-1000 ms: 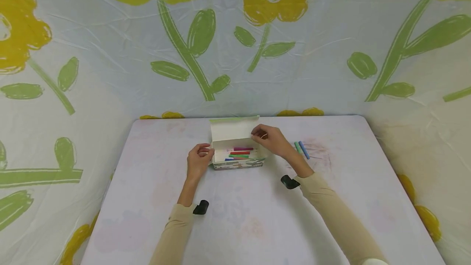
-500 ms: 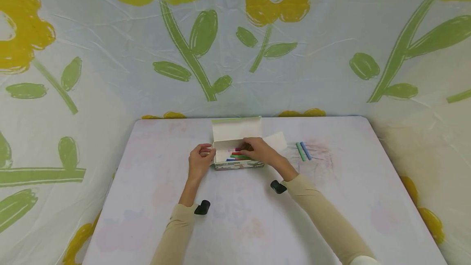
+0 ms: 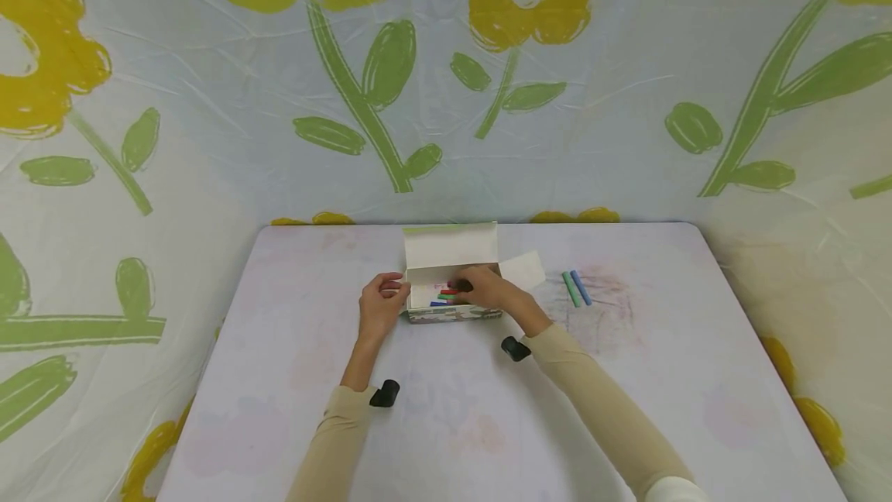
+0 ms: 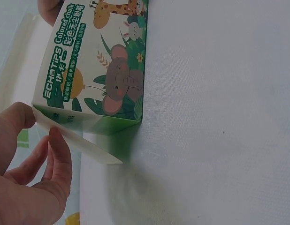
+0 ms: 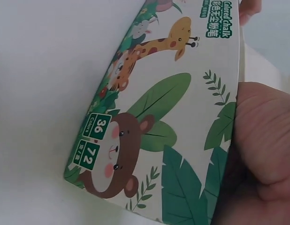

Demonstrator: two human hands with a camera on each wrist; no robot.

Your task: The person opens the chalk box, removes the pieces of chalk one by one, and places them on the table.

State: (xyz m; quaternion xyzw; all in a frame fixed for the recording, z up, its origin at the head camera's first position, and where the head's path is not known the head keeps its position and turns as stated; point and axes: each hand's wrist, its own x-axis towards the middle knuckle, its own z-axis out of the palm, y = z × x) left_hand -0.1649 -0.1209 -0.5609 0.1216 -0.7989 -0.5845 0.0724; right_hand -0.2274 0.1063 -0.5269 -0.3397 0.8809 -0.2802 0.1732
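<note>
Box (image 3: 449, 316): one, lid (image 3: 451, 246) up, near the counter's (image 3: 432, 432) far edge. Chalk (image 3: 447, 292): red, green and blue sticks, inside. Left hand (image 3: 379, 310): at the box's left end, grip pinching the side flap (image 4: 84, 143). Right hand (image 3: 488, 289): in the box, fingertips hidden; I cannot tell its grip. Loose, right of the box: green stick (image 3: 571, 290), blue stick (image 3: 581, 288), side by side.

Smooth printed card on the box (image 3: 454, 316), twelve o'clock on the tabletop (image 3: 432, 417), with plain matt white inside its raised lid (image 3: 451, 246)! At one o'clock, green chalk (image 3: 571, 290) and blue chalk (image 3: 581, 288), dry and matt. The tabletop looks matt, finely textured close up. Beyond twelve, a creased sheet (image 3: 237, 53), faintly shiny; at five, a soft cloth sleeve (image 3: 606, 413).
</note>
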